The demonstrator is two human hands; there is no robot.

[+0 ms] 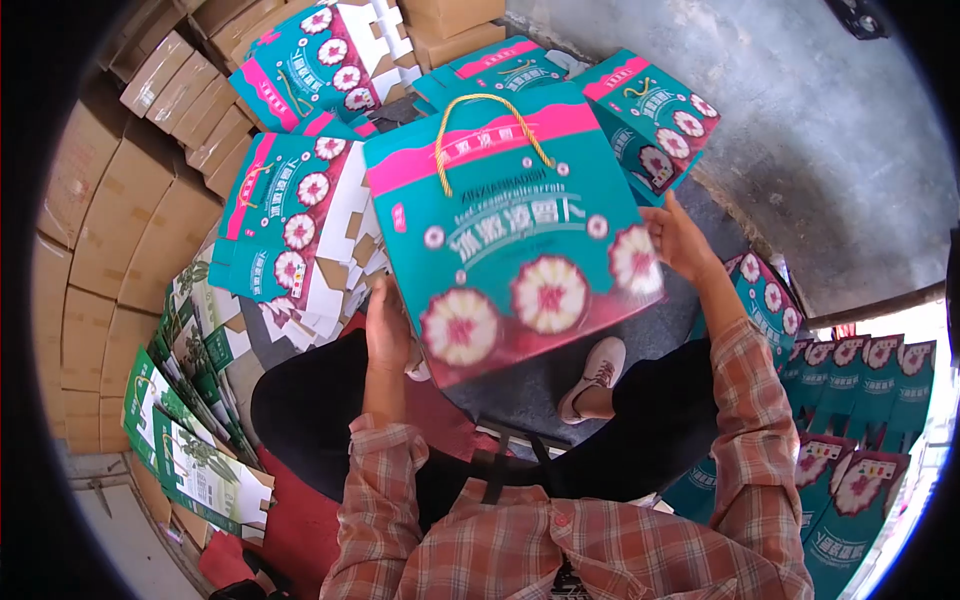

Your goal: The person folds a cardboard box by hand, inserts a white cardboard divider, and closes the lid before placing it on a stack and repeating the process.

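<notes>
Teal-pink carton (520, 235), boxy, glossy, gold rope handle (490, 97) — centre frame.
Left grip (388, 325) and right grip (676, 235) partly open — each on a side edge; brown cardboard cartons (120, 210) stacked, left of frame.

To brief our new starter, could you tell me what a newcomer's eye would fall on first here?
Probably the big teal-and-pink carton with a gold rope handle, held up between the left hand and right hand at centre. Next, similar printed cartons around it, then brown cardboard boxes stacked high at the picture's left.
</notes>
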